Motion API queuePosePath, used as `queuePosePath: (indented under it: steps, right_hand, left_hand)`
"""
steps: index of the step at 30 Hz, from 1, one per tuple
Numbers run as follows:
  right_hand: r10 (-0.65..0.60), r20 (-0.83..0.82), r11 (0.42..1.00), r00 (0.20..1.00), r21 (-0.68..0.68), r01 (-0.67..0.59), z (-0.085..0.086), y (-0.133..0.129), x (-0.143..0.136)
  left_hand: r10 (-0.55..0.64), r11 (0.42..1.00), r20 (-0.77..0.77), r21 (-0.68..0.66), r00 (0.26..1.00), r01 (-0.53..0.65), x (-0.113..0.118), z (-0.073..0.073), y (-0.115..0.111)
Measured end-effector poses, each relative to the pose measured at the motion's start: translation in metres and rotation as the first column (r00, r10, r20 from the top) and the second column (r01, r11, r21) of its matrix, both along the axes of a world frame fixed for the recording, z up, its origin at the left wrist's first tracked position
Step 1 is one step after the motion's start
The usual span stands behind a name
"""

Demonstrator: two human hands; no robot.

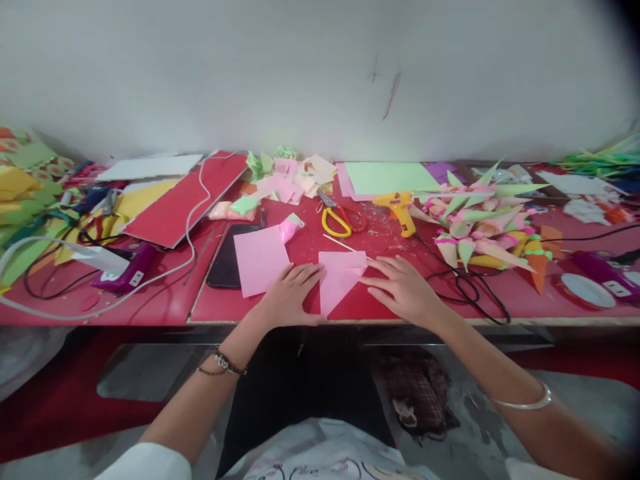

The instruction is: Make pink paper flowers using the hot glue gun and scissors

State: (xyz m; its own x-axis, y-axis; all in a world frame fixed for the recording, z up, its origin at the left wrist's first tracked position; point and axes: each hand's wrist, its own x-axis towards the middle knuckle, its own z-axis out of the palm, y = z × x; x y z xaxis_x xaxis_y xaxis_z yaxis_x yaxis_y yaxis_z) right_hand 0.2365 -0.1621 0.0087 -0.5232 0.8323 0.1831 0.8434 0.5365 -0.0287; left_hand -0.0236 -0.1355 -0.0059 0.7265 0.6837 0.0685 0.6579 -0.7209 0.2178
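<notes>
Wall: a pale grey wall (pixel 300 80) with a few dark scrawls rises behind the work.
Table: a red-topped table (pixel 395 248) runs across the view, crowded with craft supplies along its far side.
Folded paper: a folded pink paper (pixel 340 273) lies between the two hands at the near edge, its narrow tip pointing toward the person.
Left grip: the left hand (pixel 295 293) is open, palm down, fingertips at the paper's left side and thumb by its tip.
Right grip: the right hand (pixel 405 290) is open too, fingers parted, fingertips on the paper's right edge.
Pink square: a flat pink sheet (pixel 263 260) sits just left of the left hand, partly covering a dark phone (pixel 225 260).
Tools: yellow-and-red scissors (pixel 338 209) and a yellow glue gun (pixel 399 208) lie beyond the folded paper, with a thin stick (pixel 339 243) nearer it.
Paper cones: a heap of pastel cones (pixel 470 223) stands right of the glue gun.
Wrists: a dark bracelet (pixel 223 363) on the left, a pale bangle (pixel 525 403) on the right.
</notes>
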Motion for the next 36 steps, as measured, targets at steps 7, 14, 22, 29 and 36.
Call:
queuePosePath:
  steps: [7, 14, 22, 29, 36]
  right_hand:
    - [-0.033, 0.012, 0.999, 0.999, 0.041, 0.033, 0.0, 0.014, 0.018]
    - [-0.047, -0.132, 0.999, 0.99, -0.035, 0.042, 0.006, 0.023, 0.005]
    - [-0.08, -0.414, 0.938, 0.907, -0.339, -0.072, 0.0, 0.024, -0.017]
    - [-0.249, -0.64, 0.871, 0.727, -0.476, -0.12, 0.01, 0.014, -0.026]
    - [-0.113, -0.62, 0.964, 0.776, -0.256, -0.064, 0.033, -0.013, -0.024]
  left_hand:
    - [-0.008, 1.0, 0.003, 0.005, 1.0, 0.008, 0.0, 0.0, 0.0]
    - [-0.011, 0.999, 0.026, -0.033, 1.0, 0.011, 0.0, 0.002, 0.003]
    - [0.065, 0.994, 0.078, 0.085, 0.995, -0.071, 0.013, 0.012, -0.004]
    - [0.036, 0.89, 0.033, 0.453, 0.999, -0.047, 0.044, 0.022, -0.008]
    - [0.067, 0.898, 0.13, 0.425, 0.989, -0.117, 0.039, 0.027, -0.003]
